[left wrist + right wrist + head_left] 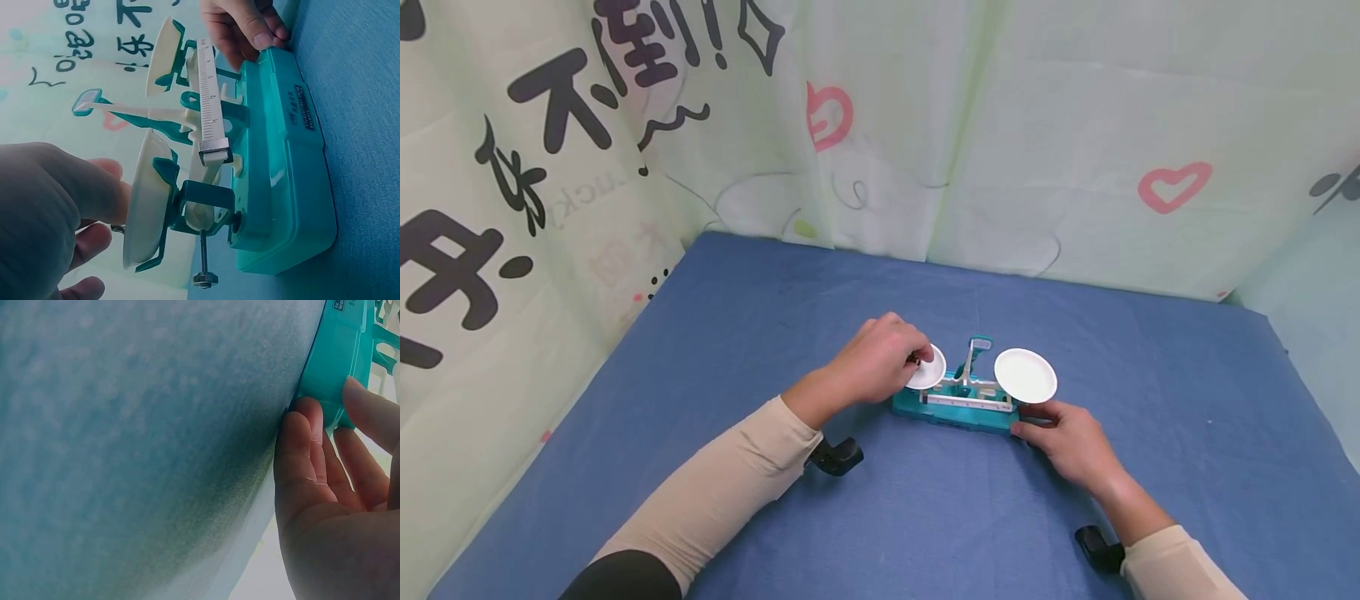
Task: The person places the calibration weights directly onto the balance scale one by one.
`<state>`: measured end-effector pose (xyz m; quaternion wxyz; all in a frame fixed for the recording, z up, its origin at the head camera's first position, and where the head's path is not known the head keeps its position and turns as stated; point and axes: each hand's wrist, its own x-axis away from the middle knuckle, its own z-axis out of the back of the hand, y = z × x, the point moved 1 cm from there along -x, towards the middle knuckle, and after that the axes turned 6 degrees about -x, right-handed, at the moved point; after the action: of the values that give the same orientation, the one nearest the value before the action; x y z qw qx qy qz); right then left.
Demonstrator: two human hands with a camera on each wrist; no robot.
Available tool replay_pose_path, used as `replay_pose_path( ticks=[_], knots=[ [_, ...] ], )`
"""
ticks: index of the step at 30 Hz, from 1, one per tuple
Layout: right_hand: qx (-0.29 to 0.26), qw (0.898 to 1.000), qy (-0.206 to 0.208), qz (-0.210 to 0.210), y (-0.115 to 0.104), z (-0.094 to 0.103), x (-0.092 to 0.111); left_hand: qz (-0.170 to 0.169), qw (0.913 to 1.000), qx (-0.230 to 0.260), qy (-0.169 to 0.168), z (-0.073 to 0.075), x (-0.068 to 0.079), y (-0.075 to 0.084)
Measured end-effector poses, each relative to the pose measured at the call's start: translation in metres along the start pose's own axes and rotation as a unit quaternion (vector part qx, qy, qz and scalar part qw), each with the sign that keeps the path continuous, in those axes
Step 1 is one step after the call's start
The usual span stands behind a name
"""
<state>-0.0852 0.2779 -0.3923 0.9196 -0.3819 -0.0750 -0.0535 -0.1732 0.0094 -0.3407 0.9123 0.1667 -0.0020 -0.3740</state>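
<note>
A small balance scale with a teal base (955, 416) stands on the blue cloth. My left hand (880, 358) is at its left white pan (932, 372), pinching a small shiny metal piece (117, 229) at the pan; the fingers and pan hide most of it, so its kind is unclear. With thumb and fingers my right hand (1072, 439) grips the right end of the base, below the right white pan (1026, 376). The left wrist view shows the ruled beam (211, 94) with its slider (214, 147), the pointer plate (86, 101) and an adjusting nut (205, 279).
Blue cloth (760, 333) covers the table around the scale. Pale printed curtains (1075, 108) hang along the back and left edges. A black strap mount (837, 457) sits at the left wrist, another black mount (1099, 548) at the right.
</note>
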Motion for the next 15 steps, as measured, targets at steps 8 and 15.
replay_pose_path(
  ticks=[8,15],
  knots=[
    [-0.001,1.0,0.002,0.001,-0.001,-0.001,0.001,0.02,0.9991,0.039,-0.002,0.006,0.003,-0.008],
    [-0.001,1.0,0.002,-0.004,-0.001,-0.001,0.001,0.051,0.9967,0.064,0.004,0.011,0.014,-0.027]
  ],
)
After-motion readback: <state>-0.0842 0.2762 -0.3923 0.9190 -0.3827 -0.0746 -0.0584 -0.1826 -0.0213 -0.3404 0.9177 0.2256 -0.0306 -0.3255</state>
